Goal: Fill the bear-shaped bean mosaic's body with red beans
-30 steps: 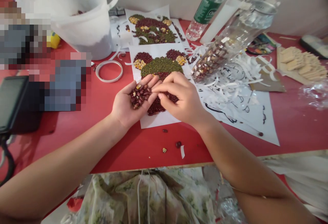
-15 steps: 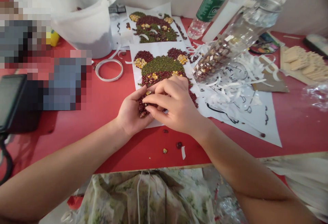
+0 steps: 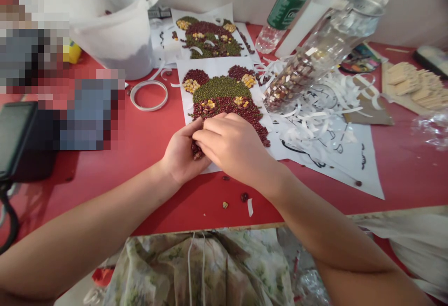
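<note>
My left hand (image 3: 178, 156) is cupped palm up over the lower part of a bean picture and holds dark red beans (image 3: 197, 151). Over that palm lies my right hand (image 3: 238, 149), its fingers bent together and dipping toward the beans; whatever is between its fingertips is hidden. Beyond both hands, the bean picture (image 3: 224, 90) on white paper shows a bear-like head in green beans, red beans and yellow corn kernels. A few loose beans (image 3: 244, 197) and a corn kernel (image 3: 225, 205) lie on the red table (image 3: 154, 208) nearer my body.
A white bucket (image 3: 115, 40) and a white ring (image 3: 149, 108) stand left. Behind is a second bean picture (image 3: 213, 33). To the right are a tilted plastic bottle of beans (image 3: 292, 79), a green-labelled bottle (image 3: 287, 10), paper strips (image 3: 315, 114) and wooden sticks (image 3: 416, 84).
My right hand has drawn slightly back and its fingers have closed lower over the left palm, covering more of the beans. More of the bean picture's face shows. My left hand stays nearly still.
</note>
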`<move>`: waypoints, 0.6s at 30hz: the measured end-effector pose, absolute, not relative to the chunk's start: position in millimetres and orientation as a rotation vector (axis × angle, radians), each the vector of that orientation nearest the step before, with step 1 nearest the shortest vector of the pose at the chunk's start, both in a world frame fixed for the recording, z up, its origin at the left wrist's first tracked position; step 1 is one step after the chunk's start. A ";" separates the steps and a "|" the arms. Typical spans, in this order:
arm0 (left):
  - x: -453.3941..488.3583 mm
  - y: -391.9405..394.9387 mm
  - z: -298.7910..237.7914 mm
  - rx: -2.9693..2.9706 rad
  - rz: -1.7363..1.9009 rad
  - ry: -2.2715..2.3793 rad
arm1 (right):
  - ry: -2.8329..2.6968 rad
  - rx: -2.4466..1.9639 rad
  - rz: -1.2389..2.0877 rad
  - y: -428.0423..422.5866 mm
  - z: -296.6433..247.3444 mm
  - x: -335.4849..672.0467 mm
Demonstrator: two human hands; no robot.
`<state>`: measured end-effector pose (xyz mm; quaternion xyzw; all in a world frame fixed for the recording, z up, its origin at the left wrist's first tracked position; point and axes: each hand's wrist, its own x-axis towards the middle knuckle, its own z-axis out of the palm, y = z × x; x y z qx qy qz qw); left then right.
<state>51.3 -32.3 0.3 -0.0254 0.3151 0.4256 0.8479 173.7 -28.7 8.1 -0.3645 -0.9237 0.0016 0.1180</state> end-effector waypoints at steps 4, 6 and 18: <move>50.5 -31.1 -2.2 -0.037 0.912 0.676 | -2.682 -1.119 0.022 -28.0 6.6 173.5; 49.7 -30.9 -3.2 -0.028 0.906 0.664 | -2.670 -1.117 0.075 -27.5 6.6 174.3; 50.1 -34.3 3.1 -0.013 0.896 0.802 | -2.488 -1.052 0.122 -28.6 2.3 171.6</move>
